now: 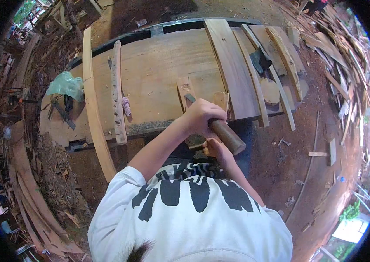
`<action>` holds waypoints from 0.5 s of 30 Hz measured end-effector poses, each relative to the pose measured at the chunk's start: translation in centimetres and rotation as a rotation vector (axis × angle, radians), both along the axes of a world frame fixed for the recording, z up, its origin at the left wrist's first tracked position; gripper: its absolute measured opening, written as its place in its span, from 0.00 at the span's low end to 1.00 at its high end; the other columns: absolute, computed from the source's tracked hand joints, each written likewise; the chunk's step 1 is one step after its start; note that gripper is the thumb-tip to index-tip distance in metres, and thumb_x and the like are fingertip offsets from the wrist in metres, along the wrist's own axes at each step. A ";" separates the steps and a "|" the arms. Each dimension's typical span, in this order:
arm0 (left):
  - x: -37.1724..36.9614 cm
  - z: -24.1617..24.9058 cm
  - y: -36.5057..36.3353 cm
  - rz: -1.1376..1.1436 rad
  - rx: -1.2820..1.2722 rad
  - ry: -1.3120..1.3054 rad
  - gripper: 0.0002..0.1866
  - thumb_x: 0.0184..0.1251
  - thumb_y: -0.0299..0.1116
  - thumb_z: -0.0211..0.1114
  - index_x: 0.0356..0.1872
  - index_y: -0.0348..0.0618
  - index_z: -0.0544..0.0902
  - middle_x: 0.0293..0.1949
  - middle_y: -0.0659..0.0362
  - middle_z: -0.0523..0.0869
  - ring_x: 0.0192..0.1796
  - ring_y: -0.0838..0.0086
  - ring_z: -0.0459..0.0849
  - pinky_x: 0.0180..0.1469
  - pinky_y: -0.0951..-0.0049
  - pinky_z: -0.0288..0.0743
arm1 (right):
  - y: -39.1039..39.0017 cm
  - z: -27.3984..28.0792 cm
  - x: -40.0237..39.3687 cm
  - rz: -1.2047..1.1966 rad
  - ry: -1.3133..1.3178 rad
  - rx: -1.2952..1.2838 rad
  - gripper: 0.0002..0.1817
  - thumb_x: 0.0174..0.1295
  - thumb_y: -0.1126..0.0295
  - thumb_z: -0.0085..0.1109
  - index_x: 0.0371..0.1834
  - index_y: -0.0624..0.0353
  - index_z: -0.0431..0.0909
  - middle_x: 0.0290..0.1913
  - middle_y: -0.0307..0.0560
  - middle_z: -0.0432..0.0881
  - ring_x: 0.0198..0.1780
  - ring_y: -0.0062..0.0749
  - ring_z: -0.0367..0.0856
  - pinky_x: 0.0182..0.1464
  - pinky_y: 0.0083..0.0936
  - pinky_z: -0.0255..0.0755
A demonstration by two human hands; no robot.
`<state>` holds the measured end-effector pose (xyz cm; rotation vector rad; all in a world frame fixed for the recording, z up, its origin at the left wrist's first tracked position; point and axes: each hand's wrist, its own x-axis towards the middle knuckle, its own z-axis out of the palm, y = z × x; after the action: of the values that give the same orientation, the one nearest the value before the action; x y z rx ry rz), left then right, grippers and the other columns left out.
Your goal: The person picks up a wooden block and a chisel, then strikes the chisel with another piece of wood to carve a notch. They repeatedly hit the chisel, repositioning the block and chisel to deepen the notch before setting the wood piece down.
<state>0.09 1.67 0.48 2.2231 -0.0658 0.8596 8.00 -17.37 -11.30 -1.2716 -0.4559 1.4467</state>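
Observation:
My left hand (203, 116) is wrapped round a tool with a thick, dark cylindrical end (227, 136) pointing to the lower right. A flat metal piece (189, 98) shows at the hand's upper left, over a small wood piece (186, 87) on the bench. Closer to my body, partly under the cylinder, my right hand (216, 149) has curled fingers; what they hold is hidden. A small wood block (220, 100) stands just beyond my left hand.
The wooden bench (158, 65) carries long planks (226, 56), a bark-edged strip (118, 96), a hatchet-like tool (260, 61), a round wood piece (269, 91) and a green plastic bag (66, 86). Scrap wood (338, 56) is piled at the right.

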 end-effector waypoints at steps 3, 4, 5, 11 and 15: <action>-0.2 -0.1 0.5 -0.007 -0.035 0.041 0.17 0.26 0.32 0.74 0.26 0.50 0.81 0.24 0.59 0.83 0.28 0.60 0.83 0.30 0.65 0.76 | 0.9 3.2 -0.2 -0.019 0.128 -0.030 0.22 0.66 0.52 0.59 0.53 0.58 0.72 0.44 0.42 0.78 0.44 0.26 0.78 0.47 0.24 0.72; -0.2 -0.2 0.7 -0.019 -0.041 0.023 0.17 0.26 0.32 0.74 0.26 0.50 0.81 0.24 0.59 0.83 0.28 0.60 0.83 0.30 0.65 0.76 | 1.0 2.0 -0.2 -0.052 0.197 -0.059 0.22 0.65 0.52 0.60 0.51 0.58 0.72 0.43 0.41 0.79 0.44 0.25 0.78 0.47 0.24 0.72; -0.1 -0.3 0.9 -0.031 -0.046 0.004 0.17 0.26 0.31 0.74 0.25 0.50 0.81 0.24 0.59 0.82 0.28 0.60 0.83 0.30 0.65 0.76 | 1.1 0.9 -0.1 -0.085 0.266 -0.089 0.21 0.65 0.52 0.60 0.50 0.57 0.73 0.41 0.40 0.79 0.43 0.25 0.78 0.46 0.23 0.72; -0.3 -0.9 1.5 -0.065 -0.032 0.016 0.16 0.28 0.31 0.73 0.25 0.51 0.80 0.23 0.60 0.82 0.27 0.61 0.83 0.30 0.66 0.75 | 1.3 0.2 -0.1 -0.065 0.190 -0.135 0.16 0.64 0.55 0.62 0.44 0.55 0.75 0.35 0.39 0.80 0.36 0.23 0.80 0.41 0.21 0.74; -0.4 0.2 1.6 -0.112 -0.025 0.019 0.11 0.34 0.28 0.72 0.22 0.47 0.79 0.21 0.57 0.80 0.24 0.59 0.81 0.26 0.67 0.74 | 1.3 0.1 0.2 -0.048 0.148 -0.108 0.17 0.64 0.55 0.62 0.44 0.56 0.75 0.35 0.39 0.80 0.35 0.24 0.80 0.40 0.22 0.75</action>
<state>-0.32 3.28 0.71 2.1822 -0.1685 0.7736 8.16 -16.07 -11.25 -1.2419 -0.2496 1.5294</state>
